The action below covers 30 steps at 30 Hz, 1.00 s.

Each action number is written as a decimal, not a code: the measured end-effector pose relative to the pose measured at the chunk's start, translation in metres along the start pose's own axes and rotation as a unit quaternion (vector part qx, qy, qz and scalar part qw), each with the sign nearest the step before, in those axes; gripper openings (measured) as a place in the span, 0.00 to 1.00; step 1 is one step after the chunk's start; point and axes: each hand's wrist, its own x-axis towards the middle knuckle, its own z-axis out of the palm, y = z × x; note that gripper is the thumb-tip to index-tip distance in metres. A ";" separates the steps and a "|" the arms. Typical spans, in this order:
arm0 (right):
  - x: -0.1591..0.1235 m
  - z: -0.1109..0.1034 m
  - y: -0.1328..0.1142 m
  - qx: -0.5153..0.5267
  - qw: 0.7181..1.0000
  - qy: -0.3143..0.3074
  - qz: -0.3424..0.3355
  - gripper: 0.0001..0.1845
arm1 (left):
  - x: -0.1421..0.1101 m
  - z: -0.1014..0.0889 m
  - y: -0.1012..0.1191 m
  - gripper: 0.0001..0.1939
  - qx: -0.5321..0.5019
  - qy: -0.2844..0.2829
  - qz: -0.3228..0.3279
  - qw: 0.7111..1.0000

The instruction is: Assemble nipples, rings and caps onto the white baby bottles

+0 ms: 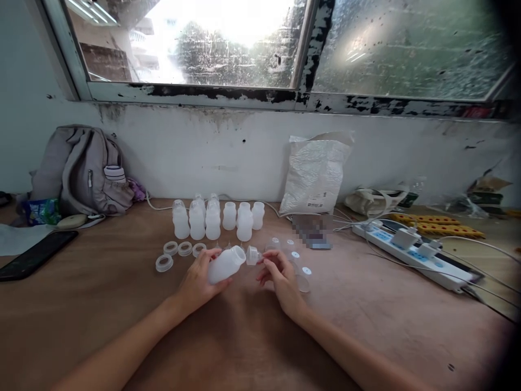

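Note:
My left hand [198,282] grips a white plastic bottle [226,264], tilted on its side with its mouth pointing right. My right hand [280,277] pinches a small translucent cap piece [253,255] just in front of the bottle's mouth, a little apart from it. Behind them several more white bottles [211,220] stand upright in a group on the wooden table [122,282]. Three screw rings [178,252] lie to the left of my hands. Clear dome caps [293,255] lie to the right, partly hidden by my right hand.
A grey backpack [83,171] leans on the wall at far left, with a black phone [35,255] in front of it. A white plastic bag [315,174] stands behind the bottles. A power strip [415,252] with cables lies at right.

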 end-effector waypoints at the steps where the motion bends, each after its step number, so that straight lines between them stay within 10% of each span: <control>1: 0.001 -0.001 -0.001 0.004 1.000 0.008 -0.012 0.10 | 0.000 -0.001 0.000 0.24 -0.005 -0.001 -0.003 1.000; 30: 0.003 -0.007 -0.004 -0.092 0.989 -0.093 -0.064 0.10 | 0.001 -0.014 -0.002 0.22 0.031 -0.028 0.062 0.997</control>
